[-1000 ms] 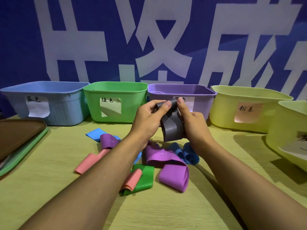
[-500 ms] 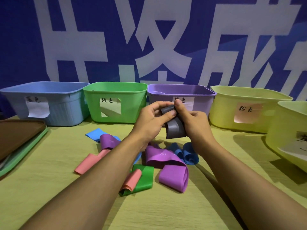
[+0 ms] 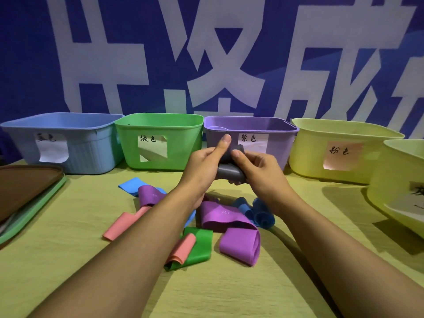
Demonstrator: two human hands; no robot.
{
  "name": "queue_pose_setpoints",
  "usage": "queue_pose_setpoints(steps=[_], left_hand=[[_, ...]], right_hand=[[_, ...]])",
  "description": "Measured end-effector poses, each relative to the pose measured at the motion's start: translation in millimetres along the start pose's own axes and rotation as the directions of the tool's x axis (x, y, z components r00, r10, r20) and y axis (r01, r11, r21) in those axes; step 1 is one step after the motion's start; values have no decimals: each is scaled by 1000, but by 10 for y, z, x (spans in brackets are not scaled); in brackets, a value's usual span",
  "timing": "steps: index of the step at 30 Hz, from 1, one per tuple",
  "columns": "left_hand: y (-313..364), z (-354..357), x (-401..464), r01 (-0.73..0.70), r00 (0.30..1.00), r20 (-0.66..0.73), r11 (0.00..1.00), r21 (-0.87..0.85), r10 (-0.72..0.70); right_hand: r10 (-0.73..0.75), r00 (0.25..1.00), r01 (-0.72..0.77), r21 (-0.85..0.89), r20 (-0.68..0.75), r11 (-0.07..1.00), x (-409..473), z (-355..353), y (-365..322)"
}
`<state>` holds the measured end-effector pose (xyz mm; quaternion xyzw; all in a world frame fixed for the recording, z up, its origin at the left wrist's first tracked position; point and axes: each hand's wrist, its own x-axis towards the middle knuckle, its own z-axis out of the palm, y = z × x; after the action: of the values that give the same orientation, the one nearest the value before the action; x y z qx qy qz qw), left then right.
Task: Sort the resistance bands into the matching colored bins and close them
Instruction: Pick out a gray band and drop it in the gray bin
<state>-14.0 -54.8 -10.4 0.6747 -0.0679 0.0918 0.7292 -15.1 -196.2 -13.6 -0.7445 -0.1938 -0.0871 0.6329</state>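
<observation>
We read 绿色 on the green bin point(image 3: 158, 125), 紫色 on the purple bin point(image 3: 275, 134), 粉色 on a yellow bin point(image 3: 344, 134). Five bins stand on the desk point(image 3: 68, 249). Our left hand point(image 3: 202, 166) and right hand point(image 3: 259, 171) both pinch the grey band point(image 3: 229, 173) before the purple bin.

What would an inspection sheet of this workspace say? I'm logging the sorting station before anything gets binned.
Surface: yellow-green wooden table, bands piled mid-table.
Job's things: grey rubber resistance band, rolled up, held over the pile; blue plastic bin, green plastic bin, purple plastic bin, two yellow plastic bins, all open; purple, blue, pink and green bands loose.
Clutter: brown and green flat lids stacked at left edge.
Hands: left hand and right hand both pinch the grey band.
Cables: nothing seen.
Surroundings: blue banner with white characters.
</observation>
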Motion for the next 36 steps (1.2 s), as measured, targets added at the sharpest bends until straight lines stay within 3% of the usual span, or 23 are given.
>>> queue_pose_setpoints(steps=[5, 17, 21, 26, 36], left_hand=[[-9, -17, 19, 8, 1000, -8, 1000, -29, -8], [-46, -36, 34, -139, 981, -121, 986, 96, 150], [-55, -23, 53, -137, 985, -100, 990, 19, 138], [-57, -11, 40, -169, 985, -36, 985, -30, 168], [-50, -13, 19, -157, 976, 129, 979, -134, 174]], right_hand=[[0, 1000, 0, 30, 18, 1000, -12, 9, -20], [146, 988, -151, 208, 41, 966, -5, -15, -22], [218, 976, -216, 310, 28, 926, 5, -18, -49], [291, 956, -288, 282, 34, 915, -15, -46, -63], [268, 963, -252, 243, -34, 937, 12, -50, 12]])
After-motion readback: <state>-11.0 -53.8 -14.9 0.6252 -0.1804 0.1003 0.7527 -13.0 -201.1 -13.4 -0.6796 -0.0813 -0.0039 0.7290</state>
